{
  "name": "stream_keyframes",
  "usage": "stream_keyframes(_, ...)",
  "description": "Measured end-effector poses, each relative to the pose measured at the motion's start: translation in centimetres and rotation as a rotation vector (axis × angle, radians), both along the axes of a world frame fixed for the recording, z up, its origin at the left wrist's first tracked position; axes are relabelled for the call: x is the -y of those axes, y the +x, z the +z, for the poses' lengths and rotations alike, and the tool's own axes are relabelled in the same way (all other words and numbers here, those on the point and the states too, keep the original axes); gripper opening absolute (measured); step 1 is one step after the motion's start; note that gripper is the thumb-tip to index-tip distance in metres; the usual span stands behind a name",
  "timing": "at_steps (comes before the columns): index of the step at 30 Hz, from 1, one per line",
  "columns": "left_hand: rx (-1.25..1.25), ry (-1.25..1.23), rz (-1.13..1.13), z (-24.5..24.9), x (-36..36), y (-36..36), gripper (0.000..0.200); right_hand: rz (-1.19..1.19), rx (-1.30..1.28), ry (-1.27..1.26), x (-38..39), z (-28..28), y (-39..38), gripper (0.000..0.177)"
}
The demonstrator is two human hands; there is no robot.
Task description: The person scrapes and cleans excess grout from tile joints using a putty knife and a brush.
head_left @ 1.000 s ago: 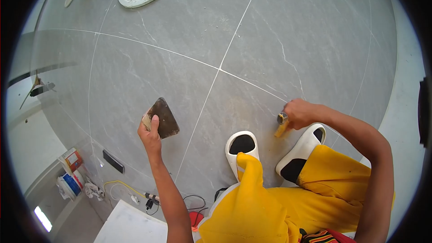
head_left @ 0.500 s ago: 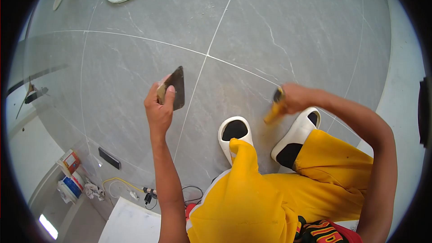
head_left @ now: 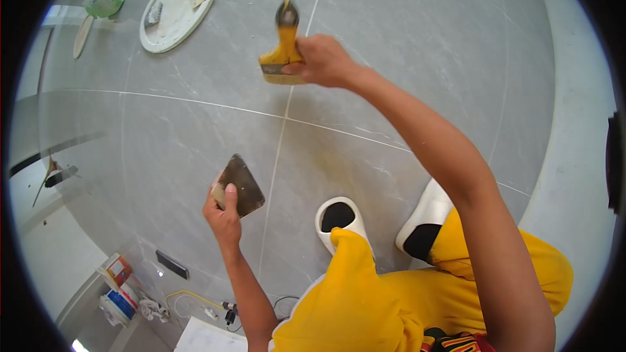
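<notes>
Left hand [head_left: 223, 212] grips a dark scraper [head_left: 241, 184] at frame centre-left; right hand [head_left: 324, 60] grips a yellow-handled brush [head_left: 282, 52] at top centre, above grey tiles [head_left: 404, 39].

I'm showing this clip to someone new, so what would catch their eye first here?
The right hand is raised over the grey tiled floor, gripping a yellow-handled scraper. Lower left, the left hand holds a dark flat blade, and bright yellow shorts fill the bottom edge.
</notes>
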State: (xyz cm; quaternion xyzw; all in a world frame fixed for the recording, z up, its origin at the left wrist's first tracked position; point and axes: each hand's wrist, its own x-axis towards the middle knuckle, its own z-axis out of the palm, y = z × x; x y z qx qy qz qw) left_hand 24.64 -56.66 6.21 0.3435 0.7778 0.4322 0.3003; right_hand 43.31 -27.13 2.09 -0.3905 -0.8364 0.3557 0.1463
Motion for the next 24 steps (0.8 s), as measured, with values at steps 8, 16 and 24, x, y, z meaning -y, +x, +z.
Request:
stream_keyframes(8, 0.514, 0.006, 0.014, -3.3, 0.5, 5.6, 0.028, -0.510, 0.439, -0.227, -7.5, -2.6, 30.2, 0.062)
stream_keyframes(16, 1.009, -0.003, -0.121, -4.5, -3.8, 18.4, 0.019, 0.264, 0.089, -0.392, 10.5, 5.2, 16.6, 0.090)
stream_keyframes(24, 0.435, 0.068, -0.297, -7.0, -2.9, 11.7, 0.057, 0.196, 0.356, 0.275, 18.5, -1.5, 11.3, 0.057)
